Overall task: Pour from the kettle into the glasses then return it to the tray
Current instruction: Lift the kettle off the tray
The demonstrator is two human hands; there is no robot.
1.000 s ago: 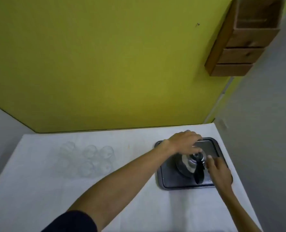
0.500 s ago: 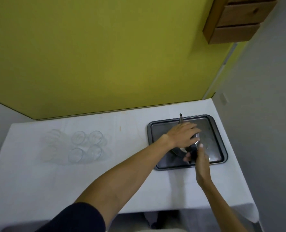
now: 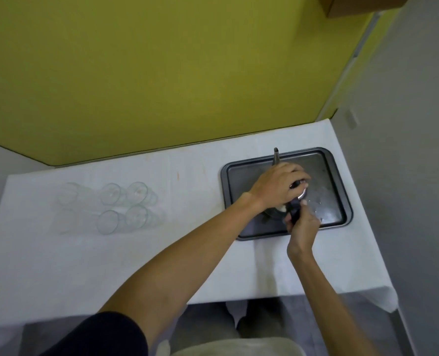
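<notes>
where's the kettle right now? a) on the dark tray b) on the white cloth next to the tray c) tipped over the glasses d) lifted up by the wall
a: the kettle sits inside the dark tray, with the left hand on top of it and the right hand around its black handle, while the glasses stand apart to the left.

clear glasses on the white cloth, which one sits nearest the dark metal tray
The back-row clear glass at the right end of the cluster. It is slightly closer to the dark metal tray than the front-row glass beside it; the others stand farther left.
</notes>
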